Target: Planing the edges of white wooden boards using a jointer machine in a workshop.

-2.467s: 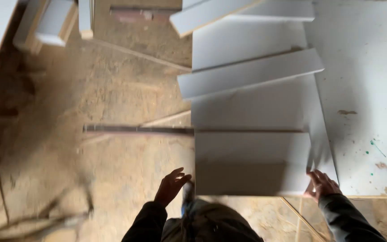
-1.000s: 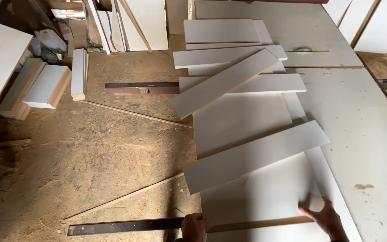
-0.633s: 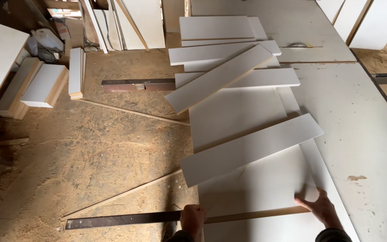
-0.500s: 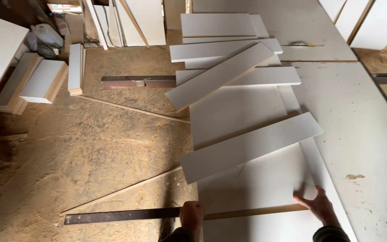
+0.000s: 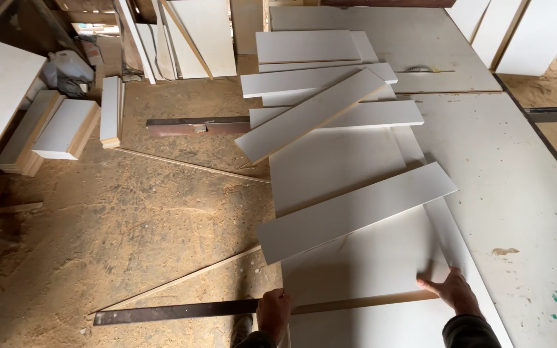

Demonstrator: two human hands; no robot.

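Note:
A large white board [image 5: 362, 264] lies flat at the near end of a pile of white boards. My left hand [image 5: 273, 312] grips its near left corner, fingers curled over the edge. My right hand [image 5: 449, 290] presses on its near right edge with fingers spread. A long white plank [image 5: 356, 209] lies slantwise across the board's far part. Just below my left hand, a dark metal bar [image 5: 175, 312] lies on the sawdust floor.
More white planks [image 5: 311, 113] and panels [image 5: 304, 46] are stacked farther away. A big grey sheet [image 5: 510, 187] covers the floor at right. Small board stacks [image 5: 66, 129], a second metal bar [image 5: 195, 124], thin wooden strips [image 5: 182, 278] and a jug lie left.
The view tilted up from the near board to the whole pile. Both hands stayed on the near board's corners; the board shifted slightly toward me.

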